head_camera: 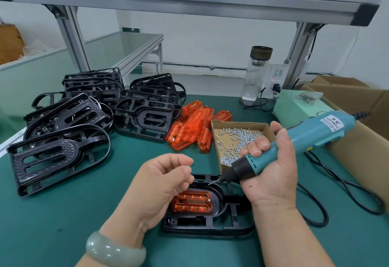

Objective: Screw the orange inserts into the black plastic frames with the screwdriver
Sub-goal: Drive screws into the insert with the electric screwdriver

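Green bench mat (pixel 52 231) under an aluminium shelf rig, viewed from the wearer's head. Nearest, at 6 o'clock, one black frame (pixel 210 223) lies flat on the mat with an orange insert (pixel 192 203) seated in its oval recess. A screw head (pixel 209 200) shows at the insert's right end.

Left hand (pixel 166 182), with a pale bangle (pixel 114 250) on its wrist, hovers over the frame's left part. Its fingers are curled and the fingertips drawn together; whether they pinch a screw cannot be told. Right hand (pixel 271 174) is wrapped round the barrel of the blue electric screwdriver (pixel 294 146). The bit (pixel 213 182) slants down toward 8 o'clock and ends just above the frame's far rim, close to the left fingertips.

Judged step: loading or placing a further screw for this insert, with one fastening apparently already in. The next move calls for a screw seated on the bit, the bit brought upright over the open hole, and the frame held against turning.

Farther out:
- cardboard tray of screws (pixel 237 138) at 1 o'clock
- loose orange inserts (pixel 195 123) at 12 o'clock
- stacked black frames (pixel 69 132) at 10 o'clock
- clear bottle (pixel 255 73) beyond the tray, at 1 o'clock
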